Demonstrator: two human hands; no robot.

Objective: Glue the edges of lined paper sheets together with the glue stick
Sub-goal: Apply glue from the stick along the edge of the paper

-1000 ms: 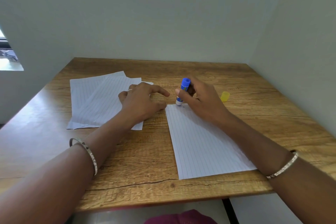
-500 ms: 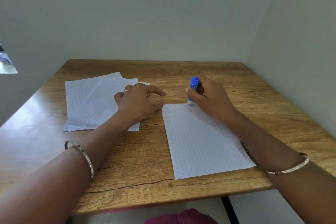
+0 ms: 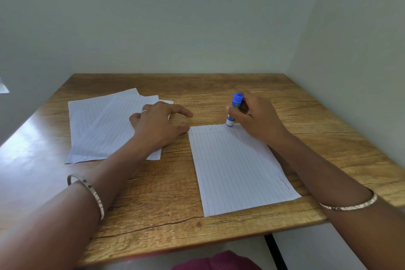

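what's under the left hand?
The left hand lies over the right edge of the loose lined sheets and some of the table. The part of the pile beneath the hand cannot be seen.

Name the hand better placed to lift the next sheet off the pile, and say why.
Left. The left hand lies over the pile of lined sheets, fingers loose and holding nothing. The right hand grips the glue stick, its tip on the far edge of the single sheet.
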